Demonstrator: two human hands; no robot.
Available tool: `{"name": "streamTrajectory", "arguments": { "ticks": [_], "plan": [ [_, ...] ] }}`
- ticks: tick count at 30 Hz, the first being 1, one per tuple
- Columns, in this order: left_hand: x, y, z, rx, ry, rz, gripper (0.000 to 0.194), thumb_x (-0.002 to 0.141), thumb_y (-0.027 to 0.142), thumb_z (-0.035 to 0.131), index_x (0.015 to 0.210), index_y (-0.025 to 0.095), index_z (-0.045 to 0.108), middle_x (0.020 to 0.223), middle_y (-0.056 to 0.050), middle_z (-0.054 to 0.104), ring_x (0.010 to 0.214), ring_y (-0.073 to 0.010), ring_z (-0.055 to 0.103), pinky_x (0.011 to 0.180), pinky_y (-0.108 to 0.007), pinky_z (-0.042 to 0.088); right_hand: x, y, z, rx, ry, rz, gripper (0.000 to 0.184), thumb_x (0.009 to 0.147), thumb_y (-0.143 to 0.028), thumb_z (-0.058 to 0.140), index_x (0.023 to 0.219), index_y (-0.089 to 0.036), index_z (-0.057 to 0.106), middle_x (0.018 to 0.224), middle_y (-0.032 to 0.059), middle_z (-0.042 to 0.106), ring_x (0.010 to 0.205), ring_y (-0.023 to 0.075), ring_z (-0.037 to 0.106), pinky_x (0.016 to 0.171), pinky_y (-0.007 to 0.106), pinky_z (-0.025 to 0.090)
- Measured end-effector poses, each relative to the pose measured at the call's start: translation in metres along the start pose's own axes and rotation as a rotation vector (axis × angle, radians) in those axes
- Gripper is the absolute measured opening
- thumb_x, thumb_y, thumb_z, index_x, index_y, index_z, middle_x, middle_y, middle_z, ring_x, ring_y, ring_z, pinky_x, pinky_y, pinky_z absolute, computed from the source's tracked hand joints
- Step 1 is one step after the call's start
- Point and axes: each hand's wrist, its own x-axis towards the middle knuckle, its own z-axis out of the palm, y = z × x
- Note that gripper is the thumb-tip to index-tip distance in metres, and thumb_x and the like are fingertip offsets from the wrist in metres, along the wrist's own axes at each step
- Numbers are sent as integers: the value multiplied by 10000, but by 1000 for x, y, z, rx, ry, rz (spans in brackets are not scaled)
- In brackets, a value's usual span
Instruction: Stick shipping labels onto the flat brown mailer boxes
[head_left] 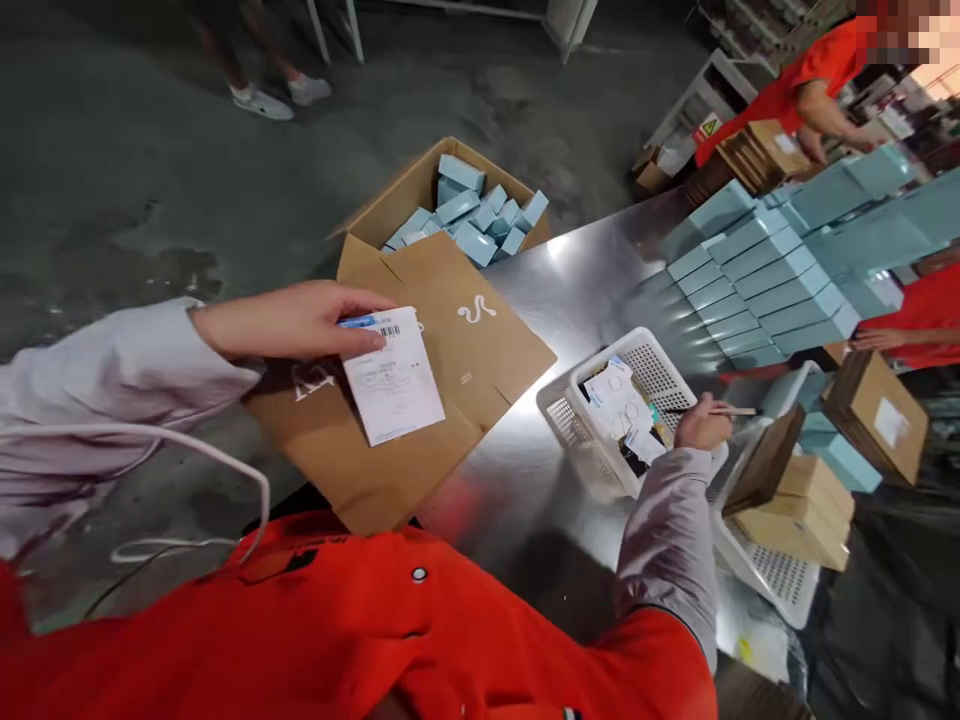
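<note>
The person's left hand [292,320] holds a white paper slip [394,377]. The fingers [352,325] are closed on the top corner of the slip, so this hand is not open. The slip lies flat on a flat brown cardboard sheet [442,400], near the middle of the view. Its long side runs from the far end down toward the person, and it leans a little to the right. Near the top of the slip are a blue strip and a black barcode. The small print under them is too small to read. The cardboard has white marks printed on it, such as a curly shape [476,310], but I cannot read them as words.

The right hand [701,425] is curled shut around a thin tan pen [724,410], which points sideways across the view. This hand is just above a white plastic mesh basket [615,410] with papers in it. The basket sits on a shiny steel surface [540,500].

Past the cardboard is an open brown cardboard box [409,200] full of small light blue boxes [457,205]. More light blue boxes [757,280] stand in neat rows on the steel. A second white mesh basket [780,578] holds small tan boxes [795,515]. Two other people in red shirts work on the far side, and one hand [877,340] reaches in at the right.
</note>
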Motion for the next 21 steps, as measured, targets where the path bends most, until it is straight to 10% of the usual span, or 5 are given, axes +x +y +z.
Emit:
{"name": "streamTrajectory", "arguments": {
  "ticks": [4, 8, 13, 21],
  "plan": [
    [-22, -11, 11, 487, 376, 307, 432, 980, 501, 477, 1167, 222, 749, 1359, -118, 604, 1274, -344, 464, 1068, -561, 298, -44, -15, 16, 41, -116, 147, 548, 999, -556, 319, 762, -202, 665, 591, 35, 636, 447, 76, 599, 386, 193, 402],
    [-36, -19, 36, 504, 242, 516, 352, 1002, 433, 465, 1181, 323, 748, 1418, -74, 581, 1290, -320, 453, 1027, -525, 285, -137, -24, 84, 29, -526, 69, 454, 756, -616, 726, 696, -192, 577, 484, -64, 544, 373, 68, 513, 333, 168, 354],
    [-36, -17, 49, 544, 238, 513, 398, 1012, 423, 410, 1261, 331, 706, 1539, -93, 448, 1313, -377, 395, 978, -589, 275, -213, -16, 160, -172, -843, 12, 426, 738, -522, 778, 633, -194, 528, 467, -78, 499, 398, 45, 433, 369, 170, 329],
    [-32, -21, 52, 543, 292, 548, 372, 976, 419, 450, 1204, 348, 735, 1365, -134, 588, 1272, -400, 435, 936, -601, 337, -230, 7, 178, -288, -745, -187, 421, 733, -503, 771, 583, -185, 538, 526, -54, 535, 460, 72, 474, 456, 216, 388]
  ]
}}
